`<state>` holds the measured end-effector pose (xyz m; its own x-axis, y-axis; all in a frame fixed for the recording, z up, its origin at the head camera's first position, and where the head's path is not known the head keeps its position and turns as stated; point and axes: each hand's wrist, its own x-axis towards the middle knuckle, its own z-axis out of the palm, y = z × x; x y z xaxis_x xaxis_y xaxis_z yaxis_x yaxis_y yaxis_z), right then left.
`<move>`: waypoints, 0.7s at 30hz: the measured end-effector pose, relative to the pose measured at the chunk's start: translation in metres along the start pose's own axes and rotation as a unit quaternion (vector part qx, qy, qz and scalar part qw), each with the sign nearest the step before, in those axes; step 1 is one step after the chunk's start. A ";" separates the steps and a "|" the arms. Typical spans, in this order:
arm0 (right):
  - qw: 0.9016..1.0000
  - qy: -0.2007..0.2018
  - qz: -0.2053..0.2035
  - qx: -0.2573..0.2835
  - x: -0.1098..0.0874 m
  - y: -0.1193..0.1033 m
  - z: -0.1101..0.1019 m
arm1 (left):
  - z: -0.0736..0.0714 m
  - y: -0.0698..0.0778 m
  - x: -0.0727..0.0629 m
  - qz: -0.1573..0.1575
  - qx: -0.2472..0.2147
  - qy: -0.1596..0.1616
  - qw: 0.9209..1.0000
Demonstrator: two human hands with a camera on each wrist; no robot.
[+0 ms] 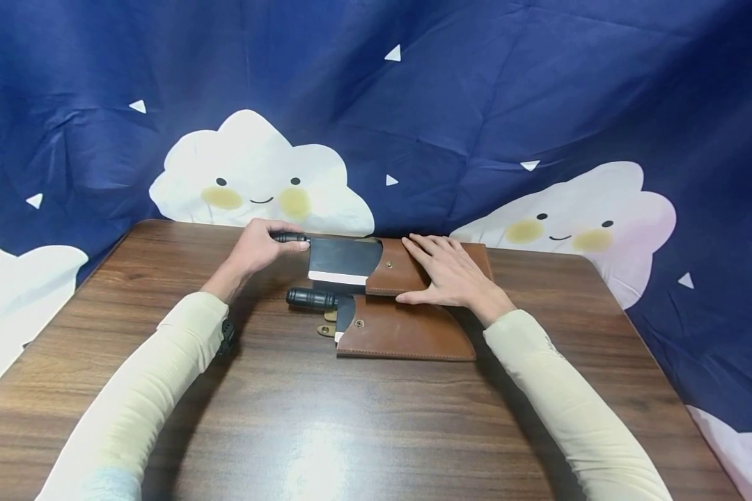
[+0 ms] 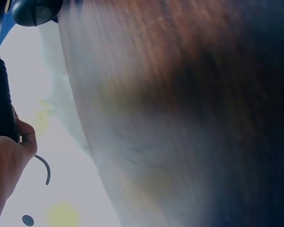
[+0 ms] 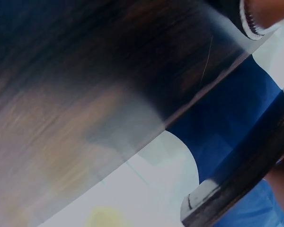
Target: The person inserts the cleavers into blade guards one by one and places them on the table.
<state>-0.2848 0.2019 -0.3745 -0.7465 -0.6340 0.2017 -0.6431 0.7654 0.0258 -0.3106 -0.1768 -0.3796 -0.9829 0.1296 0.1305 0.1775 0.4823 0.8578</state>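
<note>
In the head view, my left hand (image 1: 257,245) grips the black handle (image 1: 290,237) of a cleaver at the far side of the table. Its dark, broad blade (image 1: 345,258) with a bright edge lies partly inside a brown leather sheath (image 1: 385,275); the rest is hidden. Spread out, the fingers of my right hand (image 1: 448,270) rest on that sheath. Closer to me lies a second cleaver (image 1: 312,298), mostly covered by another brown sheath (image 1: 407,330), just below my right thumb. The left wrist view also catches the left hand (image 2: 9,163) around the handle (image 2: 1,101).
A wood-grain table (image 1: 257,417) carries everything. Behind it hangs a dark blue cloth (image 1: 426,104) printed with white clouds, close to the table's far edge. Small straps with metal snaps (image 1: 326,330) stick out beside the nearer sheath. The right wrist view is largely blurred.
</note>
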 end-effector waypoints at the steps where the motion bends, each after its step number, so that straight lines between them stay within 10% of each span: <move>1: 1.000 0.001 -0.002 -0.004 0.000 0.000 0.000 | 0.000 0.000 0.000 0.000 0.002 0.002 1.000; 21: 0.999 0.007 -0.021 -0.032 0.008 -0.005 -0.001 | 0.008 0.004 0.000 0.007 -0.007 0.012 1.000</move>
<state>-0.2872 0.1935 -0.3718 -0.7162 -0.6649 0.2122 -0.6614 0.7436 0.0976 -0.3090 -0.1676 -0.3802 -0.9811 0.1161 0.1546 0.1914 0.4684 0.8625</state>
